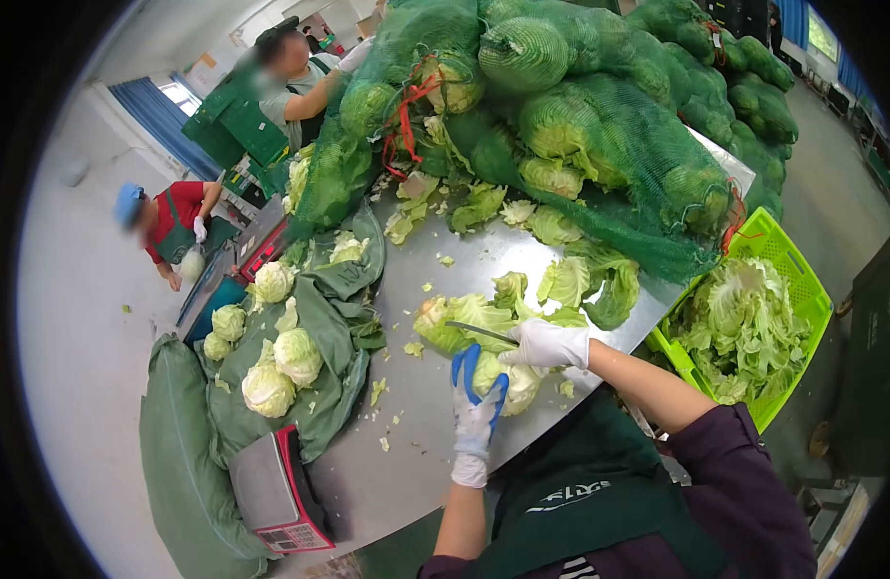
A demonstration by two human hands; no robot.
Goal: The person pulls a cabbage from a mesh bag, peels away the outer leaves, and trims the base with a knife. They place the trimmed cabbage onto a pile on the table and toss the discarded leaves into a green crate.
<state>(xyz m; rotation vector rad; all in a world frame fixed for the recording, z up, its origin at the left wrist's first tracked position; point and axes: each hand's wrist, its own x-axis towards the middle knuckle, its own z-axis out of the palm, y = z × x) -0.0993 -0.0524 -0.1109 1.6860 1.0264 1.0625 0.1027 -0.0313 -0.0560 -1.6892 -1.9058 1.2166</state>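
My right hand (551, 344), in a white glove, grips a knife (482, 334) whose blade points left over the metal table (416, 386). Just below it, my left hand (477, 405), in a white glove with blue fingers, holds the side of a pale green cabbage (520, 389). The cabbage's upper part is partly covered by my hands. Past the blade lies another cabbage (432, 323) with leaves around it. Loose outer leaves (565, 281) are spread beyond my right hand, and small leaf scraps dot the metal.
Green net bags of cabbages (599, 135) are piled at the back. A yellow-green crate (814, 307) full of leaves stands at right. Several trimmed cabbages (296, 355) lie on green cloth at left, near a scale (268, 482). Two people (300, 82) work beyond.
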